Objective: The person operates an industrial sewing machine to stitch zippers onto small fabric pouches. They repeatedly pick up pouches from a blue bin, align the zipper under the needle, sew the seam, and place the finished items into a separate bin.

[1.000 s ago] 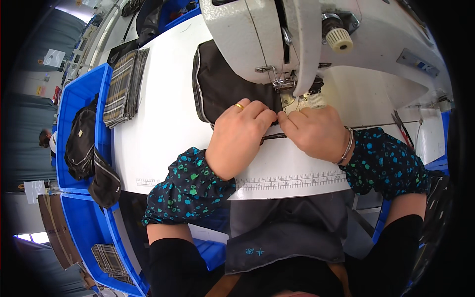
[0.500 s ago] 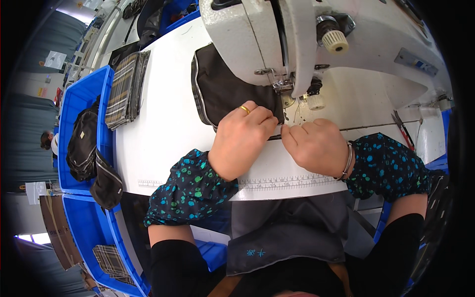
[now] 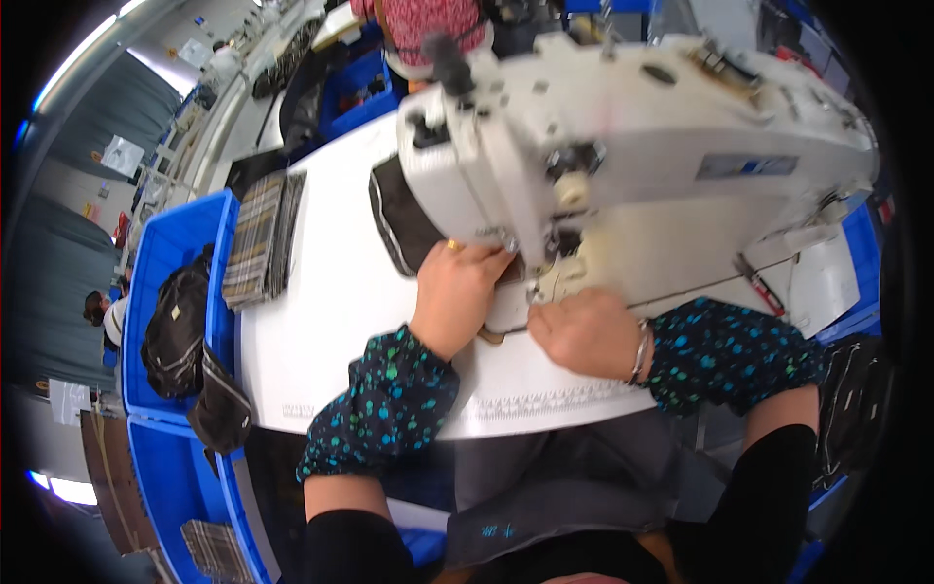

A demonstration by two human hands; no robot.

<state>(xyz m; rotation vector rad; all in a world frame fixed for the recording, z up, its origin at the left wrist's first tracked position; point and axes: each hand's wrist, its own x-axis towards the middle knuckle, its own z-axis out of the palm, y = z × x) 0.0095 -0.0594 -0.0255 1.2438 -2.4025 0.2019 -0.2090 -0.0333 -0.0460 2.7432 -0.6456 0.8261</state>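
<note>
A dark fabric pouch (image 3: pixel 407 216) with a pale zipper along its left edge lies partly beneath the sewing machine (image 3: pixel 623 146). The machine's head hides its far right part. My left hand (image 3: pixel 455 297), a ring on one finger, presses its closed fingers onto the pouch's near side, close to the presser foot. Just right of it, my right hand (image 3: pixel 589 333) is curled with thumb and forefinger pinched together in front of the needle area. Whatever those fingertips hold is too small and blurred to name. A small brownish tab (image 3: pixel 493 337) shows on the table between my hands.
Plaid fabric pieces (image 3: pixel 261 238) are stacked at the table's left. Beside them, a blue bin (image 3: pixel 136 292) holds dark pouches; a lower blue bin (image 3: pixel 156 477) contains plaid pieces. Red-handled snips (image 3: pixel 764 289) lie right of the machine. A printed ruler (image 3: pixel 555 401) follows the near edge.
The view has tilted, so more of the machine shows. My left fingers have come nearer the presser foot, and less of the pouch is visible. My right hand stays pinched.
</note>
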